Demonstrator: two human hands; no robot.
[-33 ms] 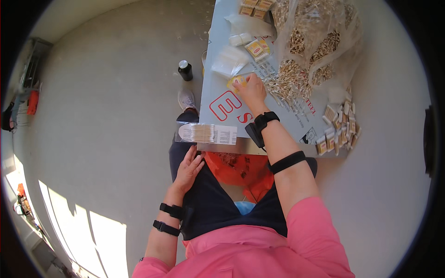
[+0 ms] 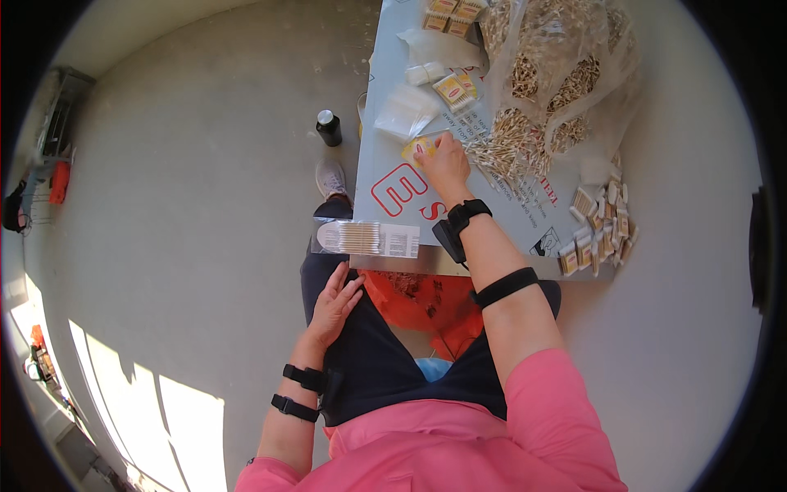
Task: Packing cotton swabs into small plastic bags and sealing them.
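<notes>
My right hand [image 2: 447,166] is over the left part of the table, fingers bent and closed on the edge of a small yellow card [image 2: 417,148]. Just to its right, loose cotton swabs [image 2: 512,152] spill from a big clear plastic bag [image 2: 566,61]. My left hand [image 2: 332,307] rests on my left thigh with its fingers stretched out, holding nothing. Above it, a white card with a row of cotton swabs [image 2: 359,238] in a clear sleeve overhangs the table's front left corner. Clear plastic bags [image 2: 407,111] lie beyond the yellow card.
Filled swab packs [image 2: 455,90] lie beyond my right hand, with more packs [image 2: 451,18] at the far edge. Several small swab bundles [image 2: 602,230] are heaped at the table's right. A black bottle [image 2: 329,129] stands on the floor, left of the table. A red bag [image 2: 422,307] hangs between my knees.
</notes>
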